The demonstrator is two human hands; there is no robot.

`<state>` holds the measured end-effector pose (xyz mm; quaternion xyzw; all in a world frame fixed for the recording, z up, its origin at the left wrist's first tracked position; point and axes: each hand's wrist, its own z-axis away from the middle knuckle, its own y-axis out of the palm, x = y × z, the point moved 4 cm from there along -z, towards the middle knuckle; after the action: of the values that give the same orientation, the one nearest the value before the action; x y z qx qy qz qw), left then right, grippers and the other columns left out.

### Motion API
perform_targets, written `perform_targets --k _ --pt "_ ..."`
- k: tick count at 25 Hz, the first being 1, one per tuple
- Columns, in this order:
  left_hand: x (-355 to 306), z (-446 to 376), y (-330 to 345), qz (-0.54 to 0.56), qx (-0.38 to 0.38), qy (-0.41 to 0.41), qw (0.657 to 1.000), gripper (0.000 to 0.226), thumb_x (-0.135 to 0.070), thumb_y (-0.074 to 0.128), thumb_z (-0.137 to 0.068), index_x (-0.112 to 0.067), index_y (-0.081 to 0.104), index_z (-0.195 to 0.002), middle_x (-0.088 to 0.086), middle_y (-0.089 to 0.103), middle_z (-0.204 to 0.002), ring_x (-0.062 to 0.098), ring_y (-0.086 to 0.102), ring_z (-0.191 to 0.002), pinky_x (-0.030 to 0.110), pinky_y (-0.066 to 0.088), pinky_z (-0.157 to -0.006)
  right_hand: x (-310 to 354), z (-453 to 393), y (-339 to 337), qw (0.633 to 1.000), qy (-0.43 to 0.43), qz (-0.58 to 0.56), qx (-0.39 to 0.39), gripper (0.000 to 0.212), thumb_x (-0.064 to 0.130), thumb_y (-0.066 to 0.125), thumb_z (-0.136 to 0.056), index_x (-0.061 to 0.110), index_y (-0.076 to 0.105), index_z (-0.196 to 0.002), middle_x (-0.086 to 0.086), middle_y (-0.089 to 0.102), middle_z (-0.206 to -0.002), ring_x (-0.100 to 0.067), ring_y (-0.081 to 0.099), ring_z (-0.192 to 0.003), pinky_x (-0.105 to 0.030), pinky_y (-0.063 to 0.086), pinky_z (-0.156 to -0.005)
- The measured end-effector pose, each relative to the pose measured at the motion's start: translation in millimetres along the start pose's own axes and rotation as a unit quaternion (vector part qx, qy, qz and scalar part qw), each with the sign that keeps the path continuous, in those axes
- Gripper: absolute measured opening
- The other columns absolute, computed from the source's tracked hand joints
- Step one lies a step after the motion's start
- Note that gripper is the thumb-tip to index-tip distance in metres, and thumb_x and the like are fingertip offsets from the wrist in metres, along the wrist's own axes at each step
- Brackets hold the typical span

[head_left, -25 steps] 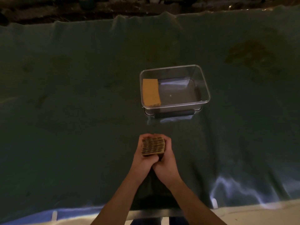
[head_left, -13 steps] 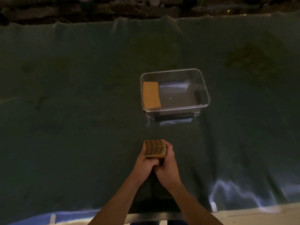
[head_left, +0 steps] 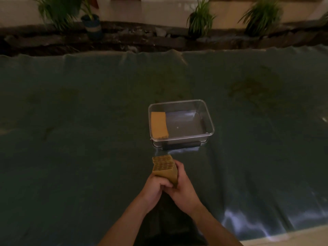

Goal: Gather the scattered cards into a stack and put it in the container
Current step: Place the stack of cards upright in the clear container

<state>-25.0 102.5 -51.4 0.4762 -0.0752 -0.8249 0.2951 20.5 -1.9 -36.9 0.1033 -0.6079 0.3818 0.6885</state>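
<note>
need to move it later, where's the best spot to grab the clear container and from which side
Grip the dark handle on the near side of the clear container, coming from the person's side. It hangs below the rim, free of the orange card stack at the left end. Both the left hand and right hand now hold the gathered cards.

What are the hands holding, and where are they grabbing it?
Both hands, left and right, grip the card stack around its lower end, one on each side.

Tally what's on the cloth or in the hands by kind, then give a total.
Card stacks: 2, one held by both hands, one in the container
Containers: 1
Total: 3
</note>
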Motion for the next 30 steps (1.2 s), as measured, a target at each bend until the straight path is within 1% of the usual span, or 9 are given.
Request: perform_targets --k 6,9,11,14,17,21,23,27,30 --pt "-29 17 21 -0.035 0.03 0.028 0.999 0.066 0.003 0.063 -0.057 -0.012 0.062 -0.122 0.02 0.066 -0.122 0.033 0.061 -0.118 0.047 0.049 -0.102 33 13 -24 0.999 -0.005 0.015 -0.037 0.06 0.018 0.074 -0.083 0.041 0.044 -0.13 0.018 0.063 -0.122 -0.004 0.059 -0.117 -0.03 0.051 -0.099" --pt "-54 19 33 0.016 0.024 0.088 0.996 0.083 0.0 0.074 -0.06 -0.037 0.051 -0.131 0.01 0.058 -0.133 0.032 0.056 -0.124 0.05 0.048 -0.101 51 10 -49 0.964 -0.035 0.261 -0.045 0.063 0.027 0.063 -0.085 0.036 0.03 -0.138 0.009 0.051 -0.13 -0.016 0.051 -0.118 -0.039 0.054 -0.089" --pt "-67 21 47 -0.049 0.01 0.108 0.993 0.086 -0.024 0.091 -0.059 -0.044 0.048 -0.131 -0.002 0.055 -0.134 0.023 0.055 -0.125 0.048 0.047 -0.105 68 9 -61 0.918 -0.048 0.39 -0.049 0.069 0.02 0.058 -0.086 0.033 0.023 -0.144 0.005 0.044 -0.133 -0.021 0.046 -0.118 -0.038 0.056 -0.084" --pt "-78 22 65 -0.138 -0.137 0.144 0.97 0.045 -0.039 0.084 -0.07 -0.034 0.062 -0.11 -0.004 0.062 -0.12 0.016 0.061 -0.113 0.037 0.05 -0.097 89 6 -62 0.899 -0.07 0.429 -0.048 0.069 0.015 0.059 -0.088 0.025 0.025 -0.147 0.001 0.043 -0.134 -0.022 0.044 -0.121 -0.033 0.056 -0.083" --pt "-88 17 84 -0.115 -0.237 0.143 0.954 0.007 -0.032 0.064 -0.091 -0.026 0.065 -0.095 -0.002 0.067 -0.107 0.018 0.063 -0.104 0.045 0.05 -0.098 95 5 -70 0.918 -0.073 0.383 -0.068 0.063 0.017 0.061 -0.087 0.027 0.031 -0.142 0.002 0.047 -0.133 -0.018 0.048 -0.118 -0.027 0.054 -0.083" --pt "-99 -5 104 -0.144 -0.219 0.101 0.96 0.011 -0.033 0.06 -0.094 -0.023 0.065 -0.093 0.005 0.067 -0.104 0.019 0.063 -0.098 0.044 0.053 -0.093 75 -8 -102 0.95 -0.009 0.306 -0.065 0.054 0.029 0.067 -0.078 0.033 0.041 -0.125 0.01 0.056 -0.121 -0.012 0.055 -0.109 -0.031 0.056 -0.084" --pt "-105 -19 116 -0.18 -0.2 0.089 0.959 0.014 -0.034 0.059 -0.094 -0.021 0.065 -0.095 0.005 0.066 -0.105 0.018 0.062 -0.098 0.04 0.053 -0.089 63 -18 -123 0.98 0.065 0.187 -0.024 0.059 0.038 0.074 -0.064 0.038 0.045 -0.116 0.011 0.061 -0.112 -0.01 0.06 -0.102 -0.037 0.058 -0.085" --pt "-122 -47 156 -0.299 -0.151 0.095 0.937 0.018 -0.036 0.058 -0.095 -0.019 0.064 -0.097 0.001 0.064 -0.103 0.014 0.059 -0.099 0.034 0.05 -0.088 53 -42 -171 0.98 0.124 0.101 0.12 0.076 0.028 0.082 -0.062 0.036 0.042 -0.126 0.006 0.063 -0.115 -0.012 0.061 -0.106 -0.035 0.055 -0.095" --pt "-131 -66 183 -0.303 -0.12 0.093 0.941 0.019 -0.036 0.057 -0.096 -0.02 0.066 -0.101 0.001 0.065 -0.105 0.013 0.06 -0.101 0.029 0.051 -0.084 51 -58 -200 0.975 0.142 -0.039 0.169 0.082 0.016 0.085 -0.065 0.032 0.037 -0.13 0.005 0.058 -0.122 -0.011 0.056 -0.111 -0.031 0.054 -0.088"
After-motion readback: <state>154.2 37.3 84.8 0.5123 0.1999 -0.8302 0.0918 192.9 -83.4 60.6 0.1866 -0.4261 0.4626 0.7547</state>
